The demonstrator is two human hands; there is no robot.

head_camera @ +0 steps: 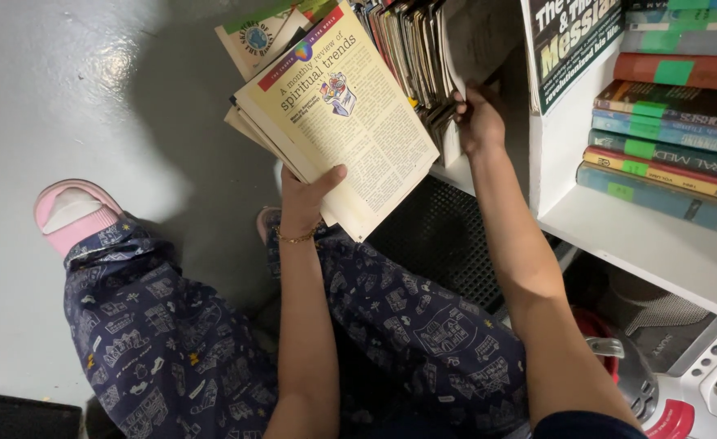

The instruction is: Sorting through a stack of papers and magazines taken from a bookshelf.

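- left hand (305, 199) fingers clamped on stack of pamphlets (338, 114), thumb on top at the near edge, long axis runs up-left away from the wrist
- right hand (478, 120) fingers closed on row of upright booklets (411, 49) on the white shelf (651, 236), just right of the stack
- right hand nearer the row
- shelf divider (561, 138), stacked books (675, 138) to the right
- radio (699, 382) below

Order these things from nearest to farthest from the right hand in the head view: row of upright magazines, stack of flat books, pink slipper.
From the right hand:
1. Row of upright magazines, touched by its fingers.
2. Stack of flat books, on the shelf at the right.
3. Pink slipper, far left on the floor.
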